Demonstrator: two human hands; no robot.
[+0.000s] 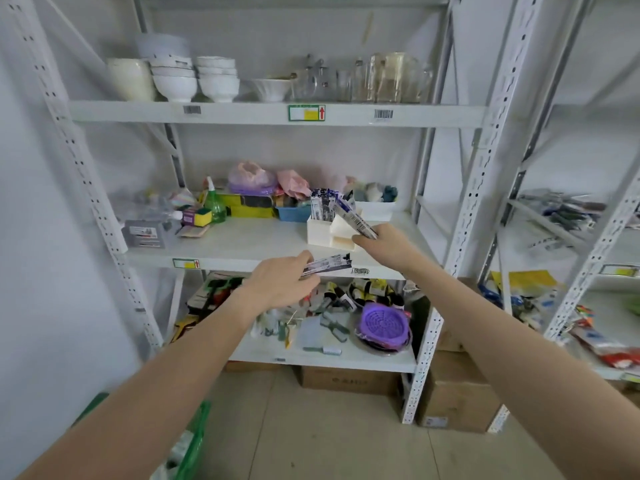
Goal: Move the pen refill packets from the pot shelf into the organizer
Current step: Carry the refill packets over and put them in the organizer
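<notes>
A white desk organizer (320, 232) stands on the middle shelf with several pen refill packets (322, 202) upright in its back compartment. My right hand (384, 242) grips one packet (353, 216) by its lower end; the packet slants up and left over the organizer's right side. My left hand (282, 284) is shut on a bundle of refill packets (329, 265), held flat in front of the shelf's front edge, below the organizer.
Left of the organizer on the middle shelf (242, 242) are a green spray bottle (214, 202), sponges and a blue basket (294, 213). A white tub (375, 207) sits behind it. The lower shelf holds a purple strainer (384, 323) and assorted clutter. Bowls and glassware fill the top shelf.
</notes>
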